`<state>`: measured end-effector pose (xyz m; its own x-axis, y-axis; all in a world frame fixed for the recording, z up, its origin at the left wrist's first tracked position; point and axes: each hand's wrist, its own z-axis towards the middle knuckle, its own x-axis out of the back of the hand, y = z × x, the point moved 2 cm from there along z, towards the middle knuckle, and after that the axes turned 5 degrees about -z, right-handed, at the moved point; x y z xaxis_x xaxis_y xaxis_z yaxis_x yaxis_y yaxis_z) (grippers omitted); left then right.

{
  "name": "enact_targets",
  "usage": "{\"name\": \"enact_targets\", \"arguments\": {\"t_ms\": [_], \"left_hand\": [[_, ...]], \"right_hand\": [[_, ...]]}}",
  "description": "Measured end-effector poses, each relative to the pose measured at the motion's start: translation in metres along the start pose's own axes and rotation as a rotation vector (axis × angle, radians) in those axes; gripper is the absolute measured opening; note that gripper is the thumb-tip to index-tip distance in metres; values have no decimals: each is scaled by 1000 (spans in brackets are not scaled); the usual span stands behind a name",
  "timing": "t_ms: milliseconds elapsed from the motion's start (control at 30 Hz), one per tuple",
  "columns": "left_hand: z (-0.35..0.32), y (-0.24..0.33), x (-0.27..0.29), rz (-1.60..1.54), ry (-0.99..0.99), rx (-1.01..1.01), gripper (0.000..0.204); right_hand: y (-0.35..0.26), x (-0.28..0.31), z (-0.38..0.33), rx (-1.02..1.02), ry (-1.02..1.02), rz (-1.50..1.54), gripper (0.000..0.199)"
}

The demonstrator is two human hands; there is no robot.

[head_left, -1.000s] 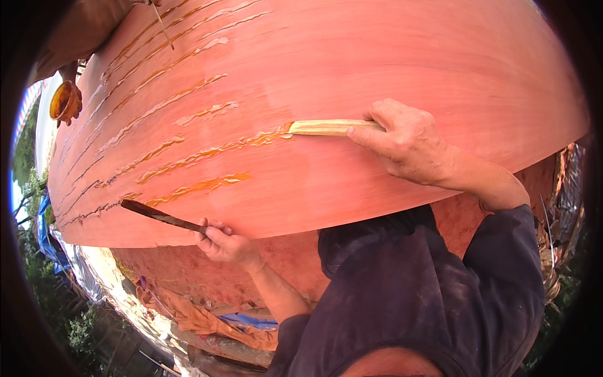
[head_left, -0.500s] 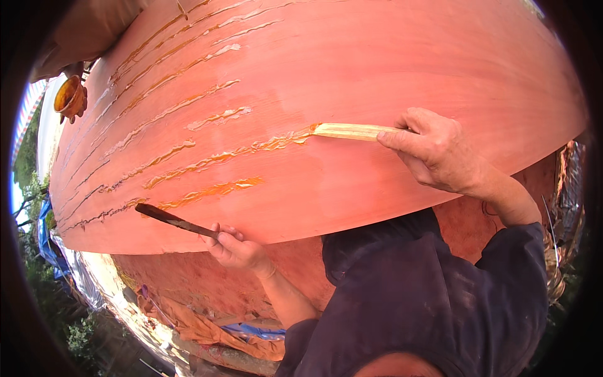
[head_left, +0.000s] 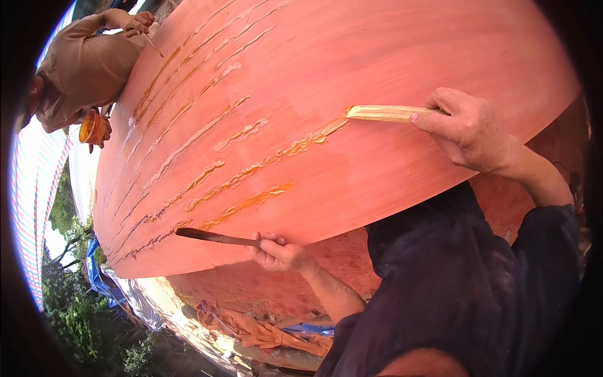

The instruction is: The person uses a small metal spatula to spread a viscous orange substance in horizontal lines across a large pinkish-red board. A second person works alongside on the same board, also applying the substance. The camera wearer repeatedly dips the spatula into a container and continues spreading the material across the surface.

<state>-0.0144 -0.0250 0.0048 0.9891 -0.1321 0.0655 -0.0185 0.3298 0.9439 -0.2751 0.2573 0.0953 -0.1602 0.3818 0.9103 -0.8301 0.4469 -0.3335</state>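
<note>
My right hand [head_left: 468,129] is closed round a pale wooden stick [head_left: 389,113]. The stick's far tip touches the right end of a wet orange line of paste [head_left: 282,154] on a broad, curved, reddish-pink surface [head_left: 427,50]. Lower down, my left hand [head_left: 281,252] grips a dark, flat stick [head_left: 210,235] between thumb and fingers. Its blackened end points left, over or against the surface near the lower paste lines; contact is hard to tell. Several roughly parallel ridges of orange and pinkish paste run across the left half of the surface.
At upper left, a co-worker in brown [head_left: 94,60] holds a thin stick [head_left: 152,45] near the surface, with an orange-coated cup [head_left: 94,130] close by. Below the curved edge lie crumpled orange-brown sheeting [head_left: 264,330] and blue sheeting [head_left: 311,328]. Greenery [head_left: 75,320] stands at left.
The view has turned, bringing more of the co-worker into sight. My pale stick's tip has moved slightly farther right along the surface, with the orange line reaching it. Both hands keep their sticks.
</note>
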Motion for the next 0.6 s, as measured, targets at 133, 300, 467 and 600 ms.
{"name": "enact_targets", "arguments": {"t_ms": [133,300,467,600], "left_hand": [[0,1,-2,-1,0,3,25],[0,3,-5,2,5,2,23],[-1,5,-5,16,7,6,26],[1,0,-1,9,-19,-28,23]], "right_hand": [[-18,-30,7,2,39,46,26],[-5,-15,-12,-40,-31,28,29],[5,-6,-22,-42,52,50,31],[2,-25,-24,-55,17,13,33]]}}
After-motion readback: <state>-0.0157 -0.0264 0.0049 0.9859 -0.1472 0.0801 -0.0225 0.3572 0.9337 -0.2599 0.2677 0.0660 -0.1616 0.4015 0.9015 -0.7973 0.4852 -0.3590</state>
